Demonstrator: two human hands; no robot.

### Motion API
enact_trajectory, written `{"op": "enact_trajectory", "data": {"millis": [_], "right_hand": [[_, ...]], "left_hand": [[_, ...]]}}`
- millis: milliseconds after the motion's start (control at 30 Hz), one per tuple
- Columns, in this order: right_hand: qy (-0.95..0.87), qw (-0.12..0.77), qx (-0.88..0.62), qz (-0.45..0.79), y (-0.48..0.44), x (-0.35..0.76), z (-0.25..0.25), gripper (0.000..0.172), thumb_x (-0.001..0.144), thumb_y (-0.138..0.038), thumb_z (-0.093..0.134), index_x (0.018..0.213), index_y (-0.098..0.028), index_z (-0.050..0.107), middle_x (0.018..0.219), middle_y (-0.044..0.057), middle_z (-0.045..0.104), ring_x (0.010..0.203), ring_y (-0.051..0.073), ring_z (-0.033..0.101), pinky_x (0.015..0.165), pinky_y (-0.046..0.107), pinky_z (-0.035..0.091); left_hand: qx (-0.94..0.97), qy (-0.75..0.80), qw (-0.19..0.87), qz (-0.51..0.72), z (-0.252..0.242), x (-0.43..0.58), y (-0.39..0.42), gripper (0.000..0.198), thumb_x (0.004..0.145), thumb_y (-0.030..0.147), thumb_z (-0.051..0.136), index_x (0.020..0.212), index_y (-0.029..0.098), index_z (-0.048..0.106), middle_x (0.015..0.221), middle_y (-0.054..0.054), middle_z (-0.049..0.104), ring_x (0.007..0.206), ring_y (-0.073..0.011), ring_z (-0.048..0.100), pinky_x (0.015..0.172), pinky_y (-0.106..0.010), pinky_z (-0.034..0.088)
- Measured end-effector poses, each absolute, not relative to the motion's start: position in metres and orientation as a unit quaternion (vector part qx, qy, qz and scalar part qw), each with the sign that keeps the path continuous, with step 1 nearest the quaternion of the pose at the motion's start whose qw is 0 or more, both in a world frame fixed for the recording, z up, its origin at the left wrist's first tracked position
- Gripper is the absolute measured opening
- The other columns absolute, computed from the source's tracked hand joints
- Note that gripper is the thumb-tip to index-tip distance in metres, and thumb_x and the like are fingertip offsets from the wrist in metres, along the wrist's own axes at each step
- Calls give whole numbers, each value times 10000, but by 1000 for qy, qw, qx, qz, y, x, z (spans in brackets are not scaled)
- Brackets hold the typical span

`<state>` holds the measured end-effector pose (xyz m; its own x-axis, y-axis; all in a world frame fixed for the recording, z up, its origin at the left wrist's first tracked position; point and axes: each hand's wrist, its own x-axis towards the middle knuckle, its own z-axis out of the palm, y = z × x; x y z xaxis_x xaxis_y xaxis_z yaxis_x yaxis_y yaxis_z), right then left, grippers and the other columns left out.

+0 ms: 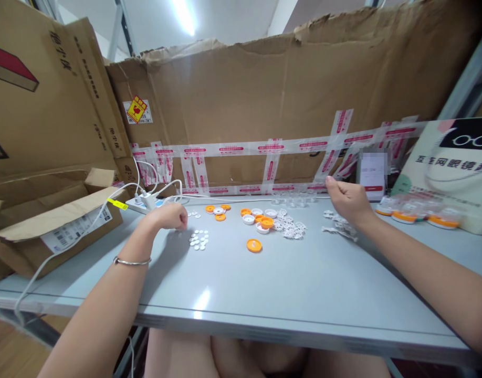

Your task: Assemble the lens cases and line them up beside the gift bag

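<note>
My left hand (173, 216) is closed above the table, just left of several small white discs (199, 240); what its fingers hold, if anything, is hidden. On the right, my right hand (347, 198) is closed too, over a pile of white plastic parts (341, 227), its contents hidden. One orange disc (254, 245) lies alone near the middle. Behind it are orange and white round caps (266, 222), beside a heap of small white pieces (294, 229). Another small group of orange caps (220, 217) sits further left.
Clear round covers (294, 199) line the back. A phone (372, 176), several orange-based containers (443, 218) and a printed bag (457, 173) stand right. At left are an open carton (63, 226) and a power strip (136, 205) with cables. Large cardboard (233, 100) walls the back.
</note>
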<state>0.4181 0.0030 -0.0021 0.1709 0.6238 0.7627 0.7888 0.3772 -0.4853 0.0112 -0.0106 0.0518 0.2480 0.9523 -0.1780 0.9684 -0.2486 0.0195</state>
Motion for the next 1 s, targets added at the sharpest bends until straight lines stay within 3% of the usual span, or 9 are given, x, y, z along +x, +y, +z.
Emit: {"op": "enact_trajectory", "data": {"millis": [100, 267, 400, 500, 633, 800, 1000], "right_hand": [[-641, 533, -547, -70, -1, 412, 1, 469, 817, -468, 368, 479, -206, 175, 458, -47, 180, 437, 75, 212, 452, 259, 176], [-678, 520, -519, -30, -20, 385, 12, 443, 820, -482, 365, 520, -202, 200, 496, -49, 203, 462, 80, 224, 449, 240, 199], [-790, 383, -475, 63, -38, 354, 14, 398, 823, -450, 391, 537, -197, 278, 509, -53, 268, 488, 86, 274, 470, 223, 227], [-840, 289, -441, 133, -45, 335, 8, 336, 823, -440, 409, 602, -189, 440, 547, -39, 396, 520, 96, 347, 496, 221, 272], [-871, 235, -393, 179, -51, 321, 0, 259, 803, -425, 465, 785, -179, 543, 690, 3, 518, 619, 122, 447, 584, 243, 348], [-889, 181, -374, 194, -55, 315, -5, 353, 740, -441, 564, 989, -195, 525, 786, 13, 512, 686, 139, 470, 614, 256, 369], [-890, 180, -363, 208, -53, 311, -15, 208, 761, -339, 547, 912, -196, 542, 708, -14, 470, 625, 116, 426, 561, 237, 348]], "left_hand": [[793, 607, 34, -32, 55, 17, -14, 174, 605, 114, 474, 651, 156, 636, 667, -25, 657, 648, -145, 568, 537, -201, 371], [829, 544, 25, 126, 56, 39, -22, 157, 690, 191, 481, 724, 148, 629, 739, -26, 661, 677, -132, 580, 584, -196, 406], [857, 477, 60, 187, 49, 57, -29, 121, 676, 165, 528, 744, 130, 622, 732, -26, 660, 678, -118, 583, 631, -197, 430], [874, 427, 97, 211, 41, 70, -35, 114, 679, 132, 533, 749, 138, 623, 742, -17, 660, 685, -110, 580, 648, -203, 437], [894, 367, 142, 216, 27, 88, -41, 111, 686, 96, 538, 756, 135, 614, 733, -12, 644, 687, -103, 571, 656, -202, 441], [908, 328, 163, 206, 14, 101, -44, 92, 748, 117, 528, 786, 139, 610, 784, -23, 658, 713, -107, 581, 658, -207, 440], [911, 323, 147, 211, 2, 106, -41, 79, 785, 133, 523, 813, 148, 595, 797, -24, 645, 738, -120, 572, 687, -227, 436]]}}
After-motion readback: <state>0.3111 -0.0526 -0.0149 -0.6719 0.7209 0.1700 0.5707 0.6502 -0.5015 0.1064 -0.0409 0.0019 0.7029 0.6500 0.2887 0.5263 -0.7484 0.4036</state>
